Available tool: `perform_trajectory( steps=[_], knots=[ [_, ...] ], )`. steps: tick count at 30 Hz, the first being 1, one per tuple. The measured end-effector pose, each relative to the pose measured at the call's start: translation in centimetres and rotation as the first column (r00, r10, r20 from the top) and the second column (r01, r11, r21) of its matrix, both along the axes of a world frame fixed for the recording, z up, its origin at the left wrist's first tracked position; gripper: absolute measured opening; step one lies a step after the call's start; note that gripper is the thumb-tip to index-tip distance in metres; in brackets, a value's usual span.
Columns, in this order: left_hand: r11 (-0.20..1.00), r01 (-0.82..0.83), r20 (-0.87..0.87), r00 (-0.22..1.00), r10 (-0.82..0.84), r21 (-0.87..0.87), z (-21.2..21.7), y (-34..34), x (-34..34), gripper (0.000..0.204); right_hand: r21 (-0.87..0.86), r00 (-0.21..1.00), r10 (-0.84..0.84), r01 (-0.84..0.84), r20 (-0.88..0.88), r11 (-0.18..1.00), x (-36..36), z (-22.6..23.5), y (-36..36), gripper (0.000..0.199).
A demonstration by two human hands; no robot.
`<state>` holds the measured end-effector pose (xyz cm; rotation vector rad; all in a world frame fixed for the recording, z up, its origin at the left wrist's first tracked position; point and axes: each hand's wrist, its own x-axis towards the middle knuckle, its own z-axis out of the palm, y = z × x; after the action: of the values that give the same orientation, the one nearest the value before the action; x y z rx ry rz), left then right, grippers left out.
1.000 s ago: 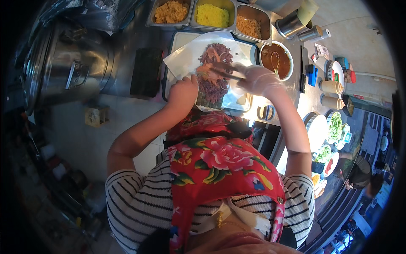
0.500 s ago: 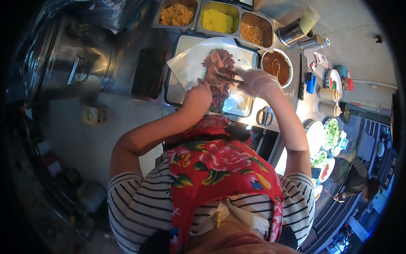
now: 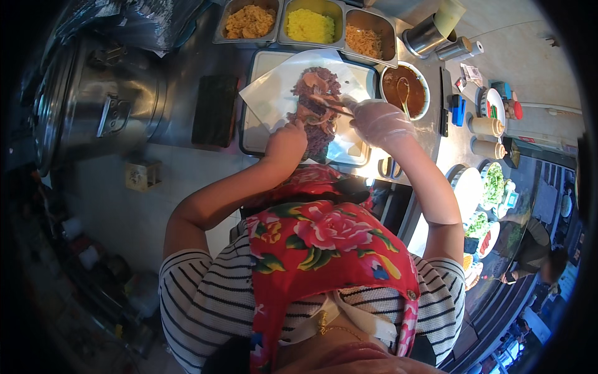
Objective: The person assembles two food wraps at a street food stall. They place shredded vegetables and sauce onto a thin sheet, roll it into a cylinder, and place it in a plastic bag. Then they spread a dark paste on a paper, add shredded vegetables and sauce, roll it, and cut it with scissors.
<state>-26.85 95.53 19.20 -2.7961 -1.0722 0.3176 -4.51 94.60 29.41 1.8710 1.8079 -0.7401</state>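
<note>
A steel counter (image 3: 184, 81) runs across a cluttered kitchen, with a large metal pot (image 3: 118, 106) at its left. On the board (image 3: 256, 134), right of its middle, lies a purple rice layer (image 3: 320, 132), its long axis running from near edge to far edge. The right hand (image 3: 381, 124) has gloved fingers closed around a dark utensil (image 3: 338, 107), pointing left across the rice. The left hand's (image 3: 286, 146) fingers curl at the rice's left edge; their grip is unclear.

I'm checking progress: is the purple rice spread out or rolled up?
Spread out: the purple rice lies open over the white sheet, pink filling exposed.
</note>
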Motion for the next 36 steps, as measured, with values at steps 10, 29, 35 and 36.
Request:
perform_trajectory(
  steps=[10, 29, 35, 36],
  knots=[
    [0.987, -0.084, 0.104, 0.990, 0.098, -0.136, 1.8, -0.8, -1.7, 0.046, 0.028, 0.983, -0.168, 0.170, -0.072, 0.985, 1.5, 0.9, -2.2, 0.057],
    [0.927, -0.376, 0.429, 0.835, 0.343, -0.010, 7.4, 11.3, -6.0, 0.039, 0.036, 0.985, -0.142, 0.146, -0.100, 0.989, 0.9, 0.4, -2.4, 0.065],
    [0.979, -0.181, 0.328, 0.934, 0.143, 0.091, 0.9, 24.7, -5.1, 0.017, 0.040, 0.754, -0.420, 0.507, -0.505, 0.861, -0.6, 0.5, -6.6, 0.073],
    [0.948, -0.319, 0.359, 0.884, 0.299, -0.004, -0.4, 25.5, -5.1, 0.018, 0.063, 0.720, -0.404, 0.526, -0.565, 0.848, -0.9, -0.5, -7.6, 0.073]
  ],
)
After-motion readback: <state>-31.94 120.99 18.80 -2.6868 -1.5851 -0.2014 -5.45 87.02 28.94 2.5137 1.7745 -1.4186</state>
